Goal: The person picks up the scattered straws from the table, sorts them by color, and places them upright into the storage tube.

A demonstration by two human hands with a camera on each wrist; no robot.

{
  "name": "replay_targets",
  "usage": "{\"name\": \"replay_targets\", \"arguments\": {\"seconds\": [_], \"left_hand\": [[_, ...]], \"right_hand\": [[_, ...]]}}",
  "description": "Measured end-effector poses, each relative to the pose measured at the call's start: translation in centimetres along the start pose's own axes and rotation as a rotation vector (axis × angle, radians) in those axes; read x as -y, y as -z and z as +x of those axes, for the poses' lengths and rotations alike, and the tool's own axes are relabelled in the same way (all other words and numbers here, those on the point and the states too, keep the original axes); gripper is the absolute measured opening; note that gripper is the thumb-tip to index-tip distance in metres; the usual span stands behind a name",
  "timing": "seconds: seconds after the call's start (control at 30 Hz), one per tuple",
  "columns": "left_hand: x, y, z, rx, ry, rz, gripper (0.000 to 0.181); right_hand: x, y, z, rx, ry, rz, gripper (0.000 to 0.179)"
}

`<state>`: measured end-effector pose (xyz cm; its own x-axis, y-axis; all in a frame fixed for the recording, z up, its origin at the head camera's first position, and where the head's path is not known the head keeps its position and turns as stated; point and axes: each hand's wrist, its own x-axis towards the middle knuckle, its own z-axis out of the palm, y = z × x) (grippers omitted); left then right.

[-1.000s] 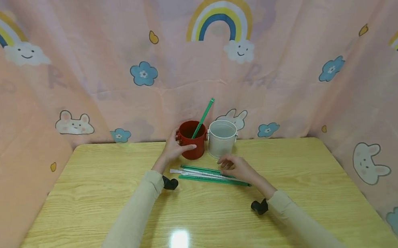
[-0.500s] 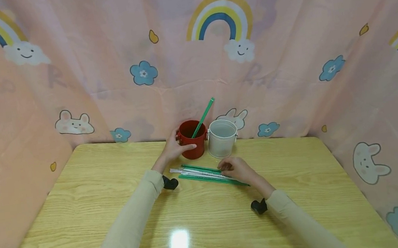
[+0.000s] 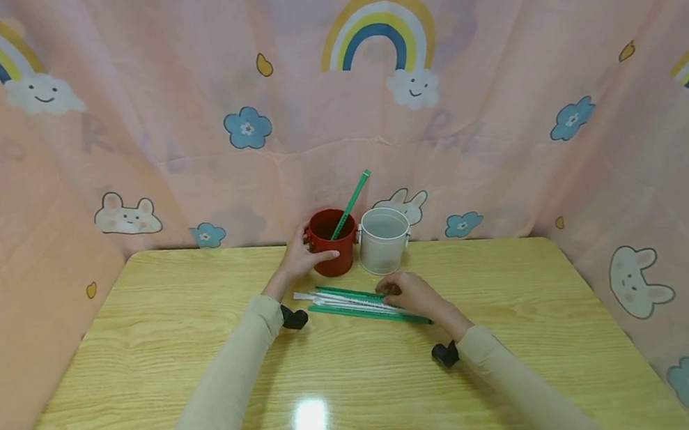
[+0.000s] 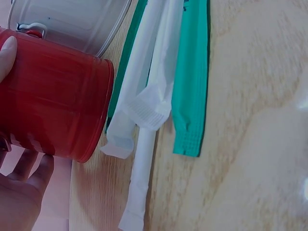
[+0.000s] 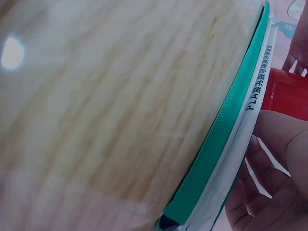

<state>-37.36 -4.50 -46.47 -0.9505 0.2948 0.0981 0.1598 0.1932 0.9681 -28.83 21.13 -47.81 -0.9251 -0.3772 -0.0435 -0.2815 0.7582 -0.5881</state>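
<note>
A red bucket (image 3: 334,252) stands at the back of the table, with one green wrapped straw (image 3: 352,200) leaning up out of it. My left hand (image 3: 300,256) grips the bucket's side, thumb across its front. In front lies a row of green and white paper-wrapped straws (image 3: 354,304), roughly parallel. My right hand (image 3: 412,295) is at their right part, fingers curled, and pinches the farthest green wrapped straw (image 3: 345,291); the contact is partly hidden. In the right wrist view, the thumb (image 5: 276,127) lies close beside a white wrapped straw (image 5: 255,98).
A white bucket (image 3: 383,246) stands directly right of the red one, its wire handle folded down. Behind both hangs a pink patterned curtain (image 3: 314,162). The wooden table (image 3: 363,395) extends toward the front.
The right hand's fingers have drawn in and curled at the far green wrapped straw, which has shifted slightly right. The left hand and both buckets stay where they were.
</note>
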Motion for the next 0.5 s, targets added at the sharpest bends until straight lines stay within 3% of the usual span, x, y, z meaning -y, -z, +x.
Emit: {"name": "replay_targets", "arguments": {"seconds": [0.5], "left_hand": [[0.44, 0.11, 0.21, 0.008, -0.007, -0.001, 0.085]], "right_hand": [[0.26, 0.64, -0.24, 0.025, 0.029, -0.029, 0.018]]}}
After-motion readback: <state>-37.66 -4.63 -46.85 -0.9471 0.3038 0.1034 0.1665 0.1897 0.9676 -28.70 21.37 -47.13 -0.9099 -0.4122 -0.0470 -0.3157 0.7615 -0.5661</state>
